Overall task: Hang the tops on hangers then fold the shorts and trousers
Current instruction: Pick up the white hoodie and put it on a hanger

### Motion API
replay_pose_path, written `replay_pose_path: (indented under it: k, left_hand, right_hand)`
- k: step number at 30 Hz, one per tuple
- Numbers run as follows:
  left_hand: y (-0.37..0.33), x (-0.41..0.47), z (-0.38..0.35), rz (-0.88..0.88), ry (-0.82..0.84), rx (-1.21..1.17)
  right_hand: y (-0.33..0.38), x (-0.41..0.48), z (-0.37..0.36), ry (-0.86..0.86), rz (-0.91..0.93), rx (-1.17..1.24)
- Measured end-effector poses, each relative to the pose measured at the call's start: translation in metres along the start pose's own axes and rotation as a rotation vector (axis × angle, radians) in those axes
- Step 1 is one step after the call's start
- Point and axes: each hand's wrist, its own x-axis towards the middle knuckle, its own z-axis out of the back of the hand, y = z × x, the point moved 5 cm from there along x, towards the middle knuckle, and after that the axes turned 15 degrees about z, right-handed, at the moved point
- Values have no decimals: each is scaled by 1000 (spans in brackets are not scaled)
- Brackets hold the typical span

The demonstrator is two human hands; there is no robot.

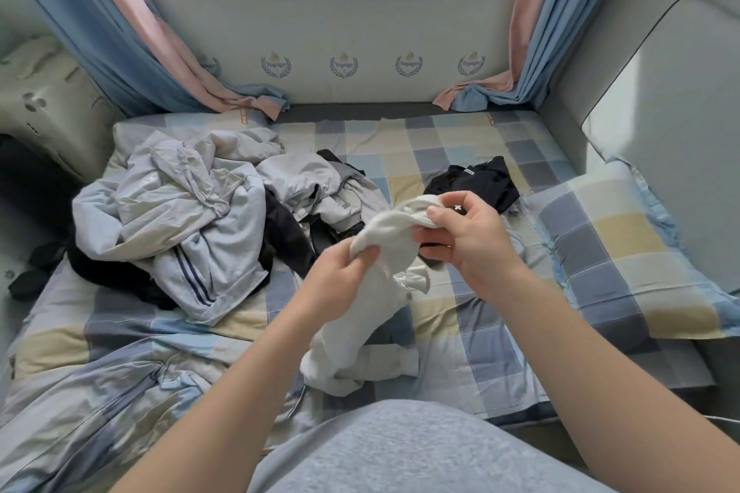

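A white garment (372, 304) hangs from both my hands above the checked bed (460, 140), its lower end bunched on the sheet. My left hand (340, 276) grips its lower part, thumb on the cloth. My right hand (464, 236) pinches its upper edge between thumb and fingers. To the left lies a crumpled pile of light grey clothes (180, 212), one piece with dark stripes, mixed with black pieces (288, 232). A black garment (476, 182) lies flat beyond my right hand.
A checked pillow (624, 252) lies at the right beside a padded headboard (640, 92). Blue and pink curtains (132, 52) hang at both sides of the window. A rumpled duvet (100, 392) covers the near left. A white plastic unit (44, 104) stands far left.
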Motion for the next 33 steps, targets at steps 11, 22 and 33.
replay_pose_path:
  k: [11, 22, 33]
  left_hand:
    - [-34, -21, 22, 109, 115, -510]
    - [-83, -52, 38, -64, 106, -461]
    - [-45, -28, 87, 93, -235, -485]
  right_hand:
    - [-32, -21, -25, 362, 113, -370]
    - [-60, -16, -57, 510, 164, -653]
    - [-74, 2, -1, 290, 137, -911]
